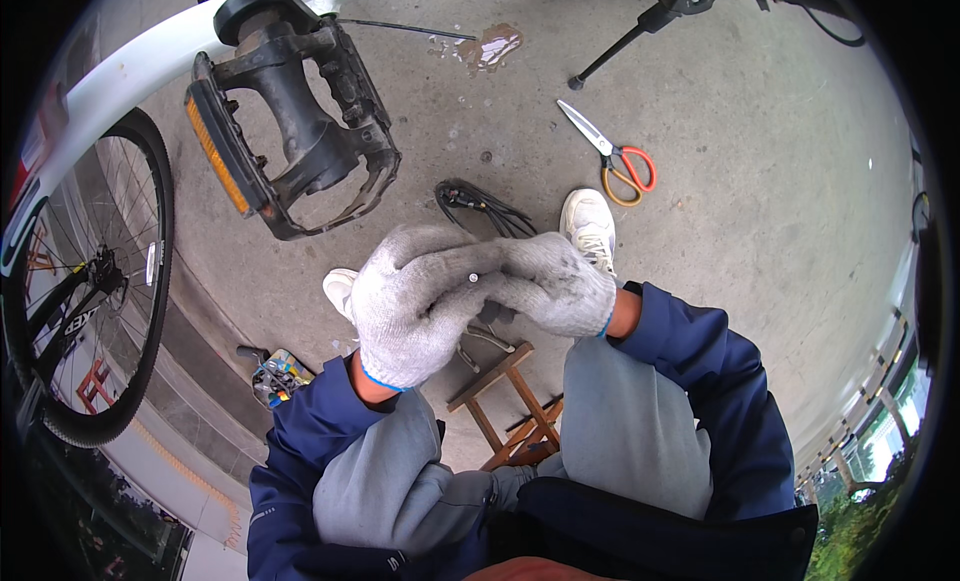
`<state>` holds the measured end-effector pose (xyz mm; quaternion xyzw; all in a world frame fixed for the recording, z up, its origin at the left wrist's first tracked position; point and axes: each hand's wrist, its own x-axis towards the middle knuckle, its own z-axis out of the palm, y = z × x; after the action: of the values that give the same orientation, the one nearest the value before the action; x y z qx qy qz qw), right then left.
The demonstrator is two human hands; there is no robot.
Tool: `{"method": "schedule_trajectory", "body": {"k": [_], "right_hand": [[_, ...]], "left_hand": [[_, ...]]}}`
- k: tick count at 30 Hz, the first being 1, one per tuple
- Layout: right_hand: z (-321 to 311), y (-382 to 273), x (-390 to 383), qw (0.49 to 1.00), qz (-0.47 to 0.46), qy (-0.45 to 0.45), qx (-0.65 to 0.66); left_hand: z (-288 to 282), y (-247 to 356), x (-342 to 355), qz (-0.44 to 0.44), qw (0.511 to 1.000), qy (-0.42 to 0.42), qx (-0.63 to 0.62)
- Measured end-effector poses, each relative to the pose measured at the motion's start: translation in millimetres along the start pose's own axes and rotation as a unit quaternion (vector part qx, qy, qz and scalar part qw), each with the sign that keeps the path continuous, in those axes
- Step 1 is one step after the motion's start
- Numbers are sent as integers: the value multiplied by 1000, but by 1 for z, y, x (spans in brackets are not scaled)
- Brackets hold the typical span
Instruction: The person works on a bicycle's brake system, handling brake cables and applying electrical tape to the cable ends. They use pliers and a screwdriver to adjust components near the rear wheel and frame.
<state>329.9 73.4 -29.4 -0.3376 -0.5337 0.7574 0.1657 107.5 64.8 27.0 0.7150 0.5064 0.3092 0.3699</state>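
My left hand and my right hand, both in dirty white knit gloves, meet in the middle of the view with closed fingers pressed together. A small silver metal piece shows between their fingertips; whether both grip it is hard to tell. Just below my fingers is a dark object, partly hidden. A black bicycle pedal with an orange reflector is above left of my hands. Beyond them, a coiled black cable and scissors with red and yellow handles lie on the concrete floor.
A white bicycle frame crosses the upper left, above a black wheel. A kickstand stands at top right. A wooden stool or frame is between my legs. A tool pile lies at lower left, near a step.
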Motion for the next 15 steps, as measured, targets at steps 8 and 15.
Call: {"method": "schedule_trajectory", "body": {"k": [8, 15], "right_hand": [[1, -4, 1, 979, 100, -31, 172], [-9, -23, -2, 944, 212, -63, 246]], "left_hand": [[6, -6, -3, -25, 998, 39, -30], [3, -8, -7, -300, 911, 88, -270]]}}
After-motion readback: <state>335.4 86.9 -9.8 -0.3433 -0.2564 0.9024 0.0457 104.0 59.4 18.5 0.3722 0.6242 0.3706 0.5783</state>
